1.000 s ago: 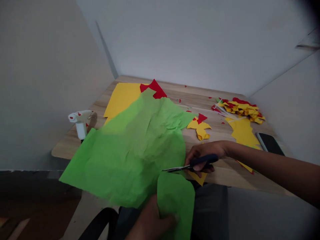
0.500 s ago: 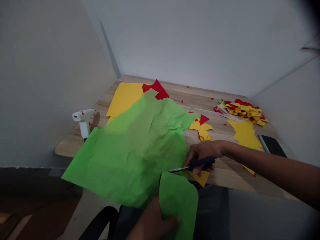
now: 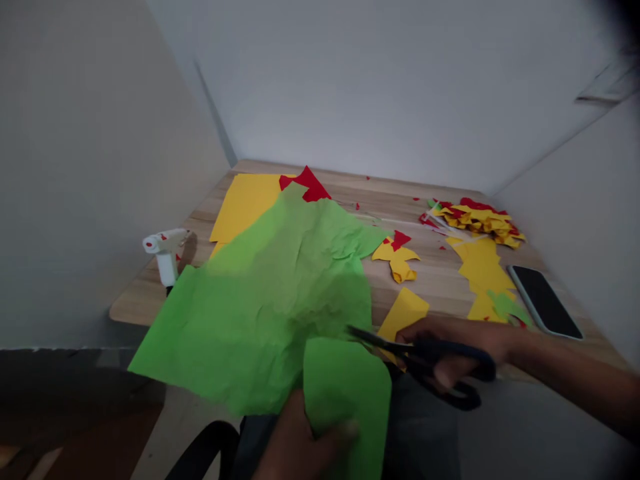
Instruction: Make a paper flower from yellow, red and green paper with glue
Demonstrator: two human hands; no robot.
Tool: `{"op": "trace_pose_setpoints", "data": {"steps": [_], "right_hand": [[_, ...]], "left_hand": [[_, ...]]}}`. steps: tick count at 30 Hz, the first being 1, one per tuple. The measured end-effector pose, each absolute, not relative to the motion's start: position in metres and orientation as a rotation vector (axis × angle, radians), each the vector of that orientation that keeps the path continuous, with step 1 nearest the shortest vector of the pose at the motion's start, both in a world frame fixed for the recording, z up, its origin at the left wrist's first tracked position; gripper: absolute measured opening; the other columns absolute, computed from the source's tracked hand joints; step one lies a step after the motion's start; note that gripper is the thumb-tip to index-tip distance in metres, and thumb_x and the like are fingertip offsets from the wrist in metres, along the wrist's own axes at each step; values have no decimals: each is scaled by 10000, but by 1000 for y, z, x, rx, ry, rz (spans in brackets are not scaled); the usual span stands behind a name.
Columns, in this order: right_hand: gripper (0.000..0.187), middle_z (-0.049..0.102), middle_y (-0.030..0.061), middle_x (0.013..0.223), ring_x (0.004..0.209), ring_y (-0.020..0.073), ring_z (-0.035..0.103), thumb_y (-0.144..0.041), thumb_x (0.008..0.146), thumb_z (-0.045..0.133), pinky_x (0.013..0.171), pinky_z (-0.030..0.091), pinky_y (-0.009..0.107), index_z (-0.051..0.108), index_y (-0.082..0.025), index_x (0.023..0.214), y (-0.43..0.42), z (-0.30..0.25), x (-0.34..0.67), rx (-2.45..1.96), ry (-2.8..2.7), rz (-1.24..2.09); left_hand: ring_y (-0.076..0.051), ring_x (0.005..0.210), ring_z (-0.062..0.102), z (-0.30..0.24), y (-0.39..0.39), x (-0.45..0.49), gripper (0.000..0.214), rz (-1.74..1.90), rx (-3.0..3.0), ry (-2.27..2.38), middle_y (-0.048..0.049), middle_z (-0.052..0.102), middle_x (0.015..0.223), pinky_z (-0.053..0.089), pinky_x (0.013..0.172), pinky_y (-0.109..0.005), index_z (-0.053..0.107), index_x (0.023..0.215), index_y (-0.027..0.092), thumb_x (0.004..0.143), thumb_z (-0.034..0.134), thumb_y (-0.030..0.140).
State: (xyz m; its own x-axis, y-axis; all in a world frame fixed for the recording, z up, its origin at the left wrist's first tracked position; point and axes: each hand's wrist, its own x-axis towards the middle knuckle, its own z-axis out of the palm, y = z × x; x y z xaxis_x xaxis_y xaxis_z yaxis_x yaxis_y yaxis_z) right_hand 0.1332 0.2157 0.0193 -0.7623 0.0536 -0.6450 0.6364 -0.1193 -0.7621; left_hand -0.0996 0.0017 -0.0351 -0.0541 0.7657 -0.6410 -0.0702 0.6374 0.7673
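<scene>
Over the front edge of the desk spreads a creased green paper sheet, probably light, limp and easily torn, best pinched flat near an edge. The left hand grips a rounded green piece; the right hand holds scissors, now drawn back rightward.

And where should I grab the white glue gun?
Probably best by the handle of the white glue gun, coming from the left. The handle stands roughly upright below the body, easy to wrap fingers around. The nozzle points right, and the green sheet comes close on that side too, so the left looks clearer.
</scene>
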Motion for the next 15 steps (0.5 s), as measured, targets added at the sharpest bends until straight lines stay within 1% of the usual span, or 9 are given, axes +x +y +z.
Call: {"op": "trace_pose_setpoints", "data": {"steps": [1, 3, 4, 5, 7, 9, 10, 12, 15], "right_hand": [[550, 688, 33, 866, 771, 196, 645, -564, 669, 820, 676, 507, 286, 651, -194, 1041, 205, 15, 141, 898, 1861, -1941], [460, 717, 59, 900, 829, 227, 668, -524, 771, 745, 749, 533, 333, 611, -218, 1088, 183, 5, 151, 1213, 2017, -1997], [469, 730, 78, 939, 860, 241, 679, -516, 800, 717, 780, 541, 355, 578, -225, 1141, 173, 0, 153, 1342, 2072, -2065], [507, 737, 93, 973, 894, 253, 686, -514, 799, 716, 808, 544, 372, 540, -232, 1183, 163, -5, 152, 1473, 2112, -2142], [640, 742, 106, 1011, 943, 280, 691, -508, 713, 779, 825, 552, 393, 478, -249, 1215, 148, -10, 143, 1695, 2110, -2322], [757, 743, 88, 974, 883, 284, 695, -487, 574, 857, 753, 566, 384, 454, -269, 1176, 138, -11, 129, 1855, 2042, -2473], [776, 740, 72, 940, 831, 273, 691, -476, 523, 876, 706, 564, 369, 453, -276, 1142, 134, -9, 122, 1923, 2025, -2527], [728, 720, 42, 893, 781, 247, 674, -461, 511, 875, 667, 553, 342, 460, -283, 1082, 128, -4, 110, 2079, 2039, -2602], [619, 691, 24, 854, 747, 214, 659, -462, 573, 841, 672, 551, 323, 471, -280, 1035, 122, 5, 101, 2290, 2055, -2694]], "left_hand": [[-360, 1091, 683, -31, 6, -99, 602, 779, 617, 1527, -149, 748, 1121, 559, 946, -489, 682, 1214, 197, 697, 765, 493], [-343, 1063, 691, -21, 16, -96, 584, 851, 625, 1637, -157, 756, 1090, 568, 919, -451, 685, 1178, 154, 705, 756, 489], [-334, 1038, 698, -16, 22, -93, 561, 889, 638, 1684, -155, 762, 1061, 572, 900, -431, 694, 1142, 143, 703, 755, 487], [-325, 1009, 705, -11, 29, -89, 528, 920, 660, 1717, -150, 769, 1029, 575, 881, -413, 706, 1098, 139, 703, 752, 486], [-307, 949, 716, -2, 41, -81, 457, 944, 731, 1744, -134, 776, 962, 576, 846, -386, 723, 1010, 141, 711, 738, 487], [-289, 891, 720, 5, 52, -74, 405, 934, 814, 1750, -115, 775, 904, 576, 806, -363, 729, 955, 145, 731, 717, 482], [-281, 864, 720, 7, 56, -71, 384, 917, 861, 1746, -107, 773, 879, 575, 778, -349, 729, 942, 146, 742, 709, 473], [-266, 843, 716, 13, 63, -65, 341, 879, 974, 1724, -94, 770, 863, 570, 740, -324, 729, 940, 147, 778, 685, 444], [-236, 835, 704, 22, 66, -59, 285, 806, 1182, 1642, -69, 768, 868, 556, 711, -287, 732, 928, 160, 840, 644, 417]]}}
